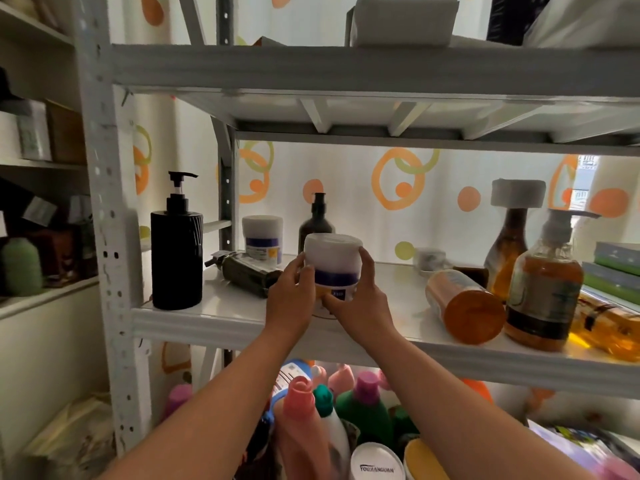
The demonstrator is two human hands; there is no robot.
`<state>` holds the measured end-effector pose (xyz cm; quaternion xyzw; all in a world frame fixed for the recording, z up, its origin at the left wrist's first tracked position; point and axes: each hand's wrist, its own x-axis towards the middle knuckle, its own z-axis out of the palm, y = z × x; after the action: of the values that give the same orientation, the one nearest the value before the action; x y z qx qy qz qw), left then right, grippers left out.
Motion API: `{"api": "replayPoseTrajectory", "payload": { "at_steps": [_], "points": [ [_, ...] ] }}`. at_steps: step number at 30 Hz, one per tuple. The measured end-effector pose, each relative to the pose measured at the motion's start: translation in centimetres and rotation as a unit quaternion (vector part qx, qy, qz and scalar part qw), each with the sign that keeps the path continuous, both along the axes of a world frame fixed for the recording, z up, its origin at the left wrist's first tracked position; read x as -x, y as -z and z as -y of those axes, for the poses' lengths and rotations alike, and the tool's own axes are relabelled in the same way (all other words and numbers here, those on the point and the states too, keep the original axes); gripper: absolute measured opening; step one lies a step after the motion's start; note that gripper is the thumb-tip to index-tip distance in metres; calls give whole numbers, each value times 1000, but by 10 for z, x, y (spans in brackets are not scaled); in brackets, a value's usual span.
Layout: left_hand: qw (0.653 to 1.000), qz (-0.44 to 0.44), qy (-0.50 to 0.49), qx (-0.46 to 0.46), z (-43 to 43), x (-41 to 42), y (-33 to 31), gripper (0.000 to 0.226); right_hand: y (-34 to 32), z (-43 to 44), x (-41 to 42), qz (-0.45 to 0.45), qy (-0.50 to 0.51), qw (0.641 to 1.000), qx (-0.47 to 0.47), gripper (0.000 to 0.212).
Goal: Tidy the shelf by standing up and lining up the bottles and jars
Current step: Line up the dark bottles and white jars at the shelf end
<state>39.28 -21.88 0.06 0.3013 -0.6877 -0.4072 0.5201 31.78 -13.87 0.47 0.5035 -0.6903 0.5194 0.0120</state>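
Observation:
Both hands clasp a white jar [333,261] with a purple and yellow label, upright near the front middle of the white shelf [221,318]. My left hand [292,296] grips its left side, my right hand [360,299] its right side and base. A second white jar [262,239] stands behind. A tall black pump bottle [176,251] stands at the left. A dark bottle [251,273] lies on its side beside my left hand. A brown pump bottle [316,221] stands at the back. An orange bottle [464,304] lies toppled at the right.
Amber bottles stand at the right: a pump bottle [545,282] and a white-capped one [509,244]. Another amber bottle [609,325] lies at the far right. A small white cup [429,259] sits at the back. Detergent bottles [325,410] crowd the level below. The upper shelf [346,69] hangs overhead.

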Motion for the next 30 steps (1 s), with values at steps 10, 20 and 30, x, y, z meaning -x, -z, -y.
{"api": "replayPoseTrajectory", "payload": {
  "at_steps": [10, 20, 30],
  "points": [
    [999, 7, 42, 3, -32, 31, 4, 41, 1, -39, 20, 10, 47, 999, -9, 97],
    [997, 31, 70, 6, -55, 58, 4, 44, -2, -61, 34, 14, 80, 997, -15, 97],
    [996, 26, 88, 12, -50, 53, 0, 34, -7, -51, 22, -27, 141, 988, 52, 89]
  ]
}}
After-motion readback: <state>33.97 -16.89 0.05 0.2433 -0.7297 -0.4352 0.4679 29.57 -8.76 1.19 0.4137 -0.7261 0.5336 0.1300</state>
